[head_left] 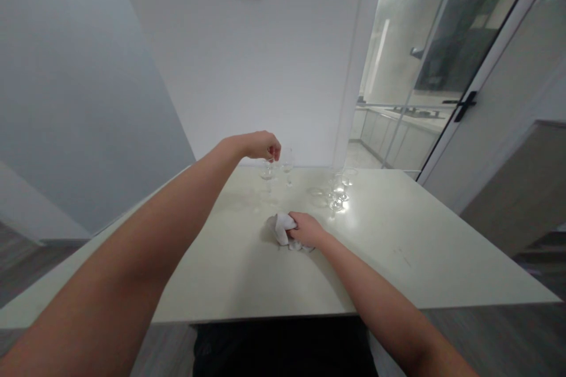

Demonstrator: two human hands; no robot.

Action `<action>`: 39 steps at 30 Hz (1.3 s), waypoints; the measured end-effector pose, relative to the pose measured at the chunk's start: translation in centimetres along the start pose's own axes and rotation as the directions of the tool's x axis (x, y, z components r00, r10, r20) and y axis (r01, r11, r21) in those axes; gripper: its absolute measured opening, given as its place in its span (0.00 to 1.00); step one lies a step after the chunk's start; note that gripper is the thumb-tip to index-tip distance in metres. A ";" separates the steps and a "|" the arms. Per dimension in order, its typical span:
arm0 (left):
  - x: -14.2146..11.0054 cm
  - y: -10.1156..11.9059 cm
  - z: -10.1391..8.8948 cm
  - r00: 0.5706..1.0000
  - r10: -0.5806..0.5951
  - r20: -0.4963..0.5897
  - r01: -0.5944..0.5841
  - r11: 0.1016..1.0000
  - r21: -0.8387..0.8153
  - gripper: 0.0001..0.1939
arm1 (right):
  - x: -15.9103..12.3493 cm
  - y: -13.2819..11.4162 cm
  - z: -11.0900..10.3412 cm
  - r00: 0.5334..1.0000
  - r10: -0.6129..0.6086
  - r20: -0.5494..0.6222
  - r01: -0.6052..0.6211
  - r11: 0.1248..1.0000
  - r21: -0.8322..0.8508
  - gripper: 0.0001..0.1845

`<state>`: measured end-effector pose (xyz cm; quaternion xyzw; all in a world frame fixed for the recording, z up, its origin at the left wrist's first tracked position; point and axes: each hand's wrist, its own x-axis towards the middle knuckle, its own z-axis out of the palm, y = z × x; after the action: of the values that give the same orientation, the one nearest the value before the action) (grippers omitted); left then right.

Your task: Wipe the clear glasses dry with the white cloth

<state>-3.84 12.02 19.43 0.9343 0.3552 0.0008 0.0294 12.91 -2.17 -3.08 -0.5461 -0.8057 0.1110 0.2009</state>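
My left hand reaches out to the far side of the table, its fingers curled and pinched at the rim of a clear wine glass. Another stemmed wine glass stands upright just right of that hand. Nearer to me, my right hand is closed on a crumpled white cloth that rests on the tabletop. Part of the cloth is hidden under the fingers.
Several more clear glasses cluster at the back right of the white table; their outlines overlap and glare. A wall rises right behind the table. To the right is a glass-paned door with a black handle.
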 end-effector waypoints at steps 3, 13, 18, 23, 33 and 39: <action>-0.7 -2.7 1.6 0.995 -0.101 0.027 0.098 0.990 0.100 0.11 | 0.0 -0.1 -0.1 1.000 0.005 0.005 -0.005 1.000 0.006 0.07; -2.9 -7.6 5.3 0.954 -0.281 0.108 0.268 0.956 0.121 0.11 | 0.2 -0.1 0.2 1.000 0.009 -0.006 -0.009 1.000 0.008 0.08; -3.4 -8.2 6.1 0.951 -0.280 0.133 0.268 0.958 0.105 0.13 | 0.2 0.1 0.3 1.000 -0.011 -0.021 0.011 1.000 0.002 0.08; -3.4 -8.1 5.5 0.936 -0.276 0.216 0.269 0.961 0.061 0.23 | 0.1 0.2 0.3 1.000 -0.012 -0.028 0.012 1.000 0.000 0.07; -2.2 -4.9 4.1 0.832 -0.464 0.305 0.403 0.882 0.244 0.33 | 0.2 -0.4 -0.1 1.000 0.021 0.017 -0.021 1.000 -0.001 0.09; 0.2 2.3 3.6 0.901 -0.420 0.109 0.334 0.830 0.447 0.26 | 0.1 -0.7 -0.5 1.000 0.015 0.027 -0.015 1.000 -0.003 0.12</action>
<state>-2.04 10.26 15.93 0.8247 0.5202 -0.1760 -0.1353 12.55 -2.35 -2.36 -0.5508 -0.8044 0.1189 0.1882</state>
